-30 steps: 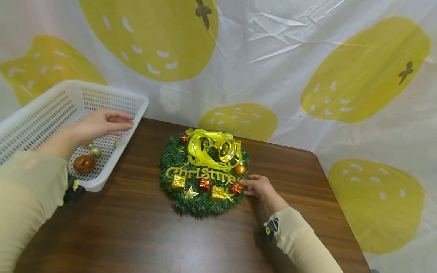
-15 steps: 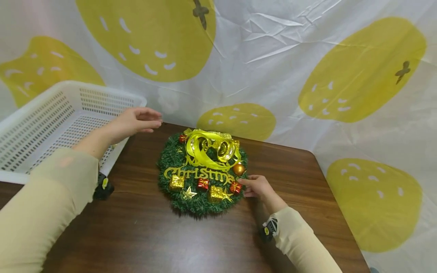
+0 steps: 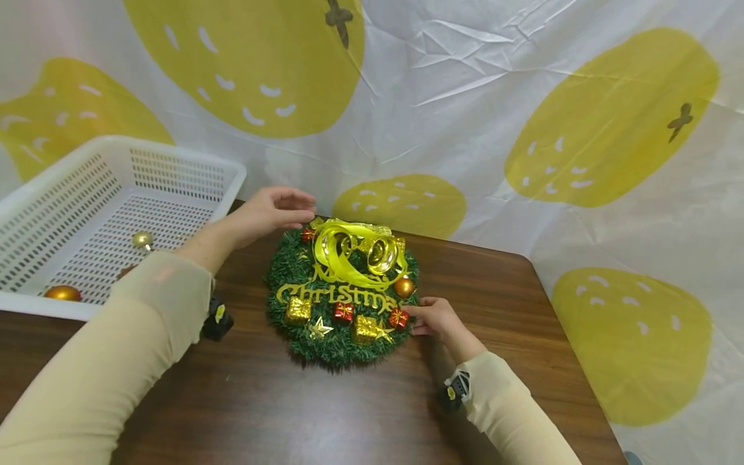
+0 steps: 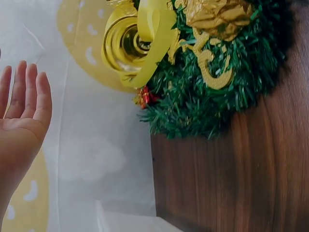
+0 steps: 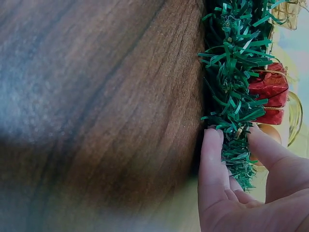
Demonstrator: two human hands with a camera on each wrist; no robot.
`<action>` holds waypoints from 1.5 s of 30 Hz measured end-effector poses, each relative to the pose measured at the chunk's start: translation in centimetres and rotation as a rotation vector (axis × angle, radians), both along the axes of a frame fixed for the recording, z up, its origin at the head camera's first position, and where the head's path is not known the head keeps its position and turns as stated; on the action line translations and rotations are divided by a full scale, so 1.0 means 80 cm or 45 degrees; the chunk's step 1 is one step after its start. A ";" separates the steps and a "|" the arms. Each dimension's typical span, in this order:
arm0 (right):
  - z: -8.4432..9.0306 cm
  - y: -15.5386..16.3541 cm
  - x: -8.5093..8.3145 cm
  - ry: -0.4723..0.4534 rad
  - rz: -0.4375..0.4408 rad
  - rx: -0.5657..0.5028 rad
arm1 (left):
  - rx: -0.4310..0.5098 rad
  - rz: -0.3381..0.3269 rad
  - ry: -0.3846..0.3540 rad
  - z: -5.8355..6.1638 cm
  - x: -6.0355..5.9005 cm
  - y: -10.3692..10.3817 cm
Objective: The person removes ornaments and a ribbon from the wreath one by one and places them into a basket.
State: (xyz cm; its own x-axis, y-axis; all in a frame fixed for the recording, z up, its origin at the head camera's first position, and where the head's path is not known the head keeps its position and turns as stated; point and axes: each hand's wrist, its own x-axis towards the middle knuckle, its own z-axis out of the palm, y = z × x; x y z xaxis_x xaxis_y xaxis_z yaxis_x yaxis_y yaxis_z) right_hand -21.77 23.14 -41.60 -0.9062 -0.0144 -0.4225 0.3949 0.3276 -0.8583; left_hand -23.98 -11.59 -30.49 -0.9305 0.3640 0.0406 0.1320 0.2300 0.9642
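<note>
L hand (image 3: 273,210), flat and empty, now from basket (image 3: 174,150) to wreath (image 3: 340,342) top; R hand (image 3: 436,318) pinching rim, fingertips half-hidden.

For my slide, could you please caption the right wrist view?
Right hand pinches the green wreath's edge beside a red gift ornament on the wooden table.

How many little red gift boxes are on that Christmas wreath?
3. One red gift box sits below the gold lettering, another at the lower right by the right hand, and a third at the top left beside the ribbon. The ribbon may hide others.
</note>
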 end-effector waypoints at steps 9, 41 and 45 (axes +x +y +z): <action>0.000 0.002 -0.001 -0.009 -0.003 0.040 | 0.005 -0.044 -0.005 -0.008 -0.005 0.023; -0.005 -0.011 0.012 -0.011 -0.036 0.017 | 0.137 -0.305 -0.123 -0.063 -0.002 0.152; -0.002 -0.014 0.016 -0.012 -0.037 0.025 | 0.113 -0.333 -0.130 -0.070 -0.001 0.164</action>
